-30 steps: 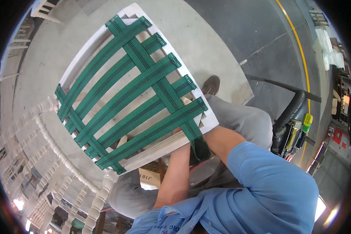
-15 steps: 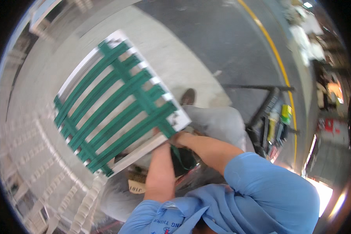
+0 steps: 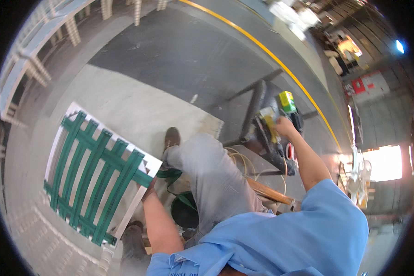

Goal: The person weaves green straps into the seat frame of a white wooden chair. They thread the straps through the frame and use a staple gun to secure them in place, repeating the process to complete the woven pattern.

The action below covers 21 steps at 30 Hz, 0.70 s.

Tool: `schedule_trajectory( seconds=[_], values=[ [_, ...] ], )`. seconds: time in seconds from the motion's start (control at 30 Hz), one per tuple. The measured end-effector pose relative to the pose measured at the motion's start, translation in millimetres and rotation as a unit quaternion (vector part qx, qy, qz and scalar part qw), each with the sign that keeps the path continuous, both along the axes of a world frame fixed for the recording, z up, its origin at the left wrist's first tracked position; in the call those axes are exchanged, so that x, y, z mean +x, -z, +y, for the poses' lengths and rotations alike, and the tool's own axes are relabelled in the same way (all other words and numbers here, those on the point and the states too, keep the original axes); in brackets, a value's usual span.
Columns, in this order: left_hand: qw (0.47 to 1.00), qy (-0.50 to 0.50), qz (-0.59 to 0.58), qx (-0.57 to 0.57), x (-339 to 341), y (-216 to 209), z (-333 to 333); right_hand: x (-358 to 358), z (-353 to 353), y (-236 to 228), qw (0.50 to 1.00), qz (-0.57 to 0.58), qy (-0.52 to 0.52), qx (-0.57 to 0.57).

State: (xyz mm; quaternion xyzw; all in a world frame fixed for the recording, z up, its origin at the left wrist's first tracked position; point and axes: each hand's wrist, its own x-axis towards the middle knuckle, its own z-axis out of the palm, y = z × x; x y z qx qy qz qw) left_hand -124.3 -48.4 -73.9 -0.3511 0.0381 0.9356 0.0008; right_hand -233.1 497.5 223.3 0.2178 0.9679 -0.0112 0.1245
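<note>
Your left hand [image 3: 148, 187] pinches the white frame [image 3: 132, 209] with green webbing [image 3: 94, 177] at its near-right edge; your right hand [image 3: 283, 125] is closed on the power tool [image 3: 272, 120], far right. Risk: the one-handed frame could tip.

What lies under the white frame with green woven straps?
Under the white frame with green woven straps, pale concrete floor shows through the gaps. The left hand grips its near corner; the floor beneath the straps themselves is covered.
</note>
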Motion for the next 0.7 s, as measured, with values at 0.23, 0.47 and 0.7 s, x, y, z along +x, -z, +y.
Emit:
schedule_trajectory(
  seconds=[0.23,0.47,0.7],
  values=[
    [0.997,-0.073,0.008,0.007,31.8,14.2,-17.2,-20.5,-38.8,25.6,0.962,-0.014,0.046,-0.270],
    [0.995,-0.087,0.038,0.021,23.5,21.3,-7.0,15.3,-145.1,-62.1,0.921,0.056,-0.004,-0.385],
    [0.991,-0.105,0.076,0.028,21.5,15.7,-4.9,79.0,-356.8,-92.2,0.809,-0.146,-0.178,-0.541]
  ],
)
